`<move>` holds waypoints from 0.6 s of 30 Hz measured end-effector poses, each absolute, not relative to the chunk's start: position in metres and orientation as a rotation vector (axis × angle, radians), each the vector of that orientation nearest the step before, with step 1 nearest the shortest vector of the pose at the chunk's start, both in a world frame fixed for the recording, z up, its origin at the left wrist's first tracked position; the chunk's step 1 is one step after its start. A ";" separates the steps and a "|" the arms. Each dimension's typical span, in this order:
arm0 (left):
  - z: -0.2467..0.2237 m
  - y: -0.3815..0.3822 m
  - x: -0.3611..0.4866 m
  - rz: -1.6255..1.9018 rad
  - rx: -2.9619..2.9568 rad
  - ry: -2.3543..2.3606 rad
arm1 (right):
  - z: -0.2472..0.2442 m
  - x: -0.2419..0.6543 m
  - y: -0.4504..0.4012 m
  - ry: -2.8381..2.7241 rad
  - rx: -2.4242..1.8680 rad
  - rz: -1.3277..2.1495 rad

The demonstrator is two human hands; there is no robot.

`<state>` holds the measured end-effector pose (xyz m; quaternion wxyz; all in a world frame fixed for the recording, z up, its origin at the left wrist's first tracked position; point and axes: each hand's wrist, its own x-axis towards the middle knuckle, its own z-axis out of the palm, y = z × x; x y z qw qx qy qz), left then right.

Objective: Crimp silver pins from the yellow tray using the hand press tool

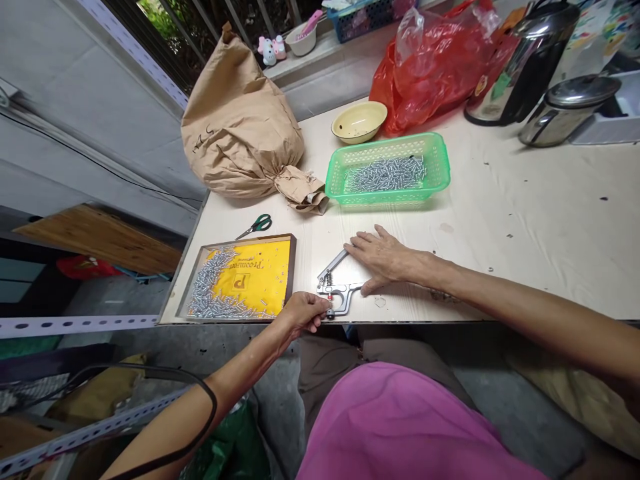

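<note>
A small silver hand press lies at the table's front edge, its lever arm raised at a slant. My left hand is closed at the press's lower left end, fingertips pinched by its small black tip; what they hold is too small to name. My right hand lies with fingers spread, fingertips at the lever's upper end and thumb near the press frame. Left of the press is a shallow tray with a yellow lining and many small metal pins.
A green basket of metal pins stands behind, near a cream bowl. Scissors lie behind the tray. A brown paper sack, red plastic bag, kettle and steel mug stand at the back.
</note>
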<state>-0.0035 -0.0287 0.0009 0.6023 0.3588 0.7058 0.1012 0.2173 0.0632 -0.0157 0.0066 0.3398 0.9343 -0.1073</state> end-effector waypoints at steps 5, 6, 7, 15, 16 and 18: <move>-0.001 -0.029 -0.004 0.238 0.822 1.624 | -0.008 0.220 0.053 2.916 1.127 -0.334; -0.002 -0.029 -0.003 0.236 0.819 1.624 | -0.007 0.220 0.051 2.918 1.136 -0.327; -0.002 -0.029 -0.003 0.234 0.816 1.625 | -0.006 0.221 0.049 2.920 1.142 -0.323; 0.005 -0.041 -0.002 0.124 1.248 1.817 | -0.001 0.223 0.035 2.933 1.181 -0.422; 0.007 -0.042 0.000 0.154 1.448 1.858 | -0.002 0.223 0.034 2.931 1.192 -0.429; 0.009 -0.043 0.007 0.227 1.862 1.852 | -0.004 0.223 0.033 2.938 1.202 -0.434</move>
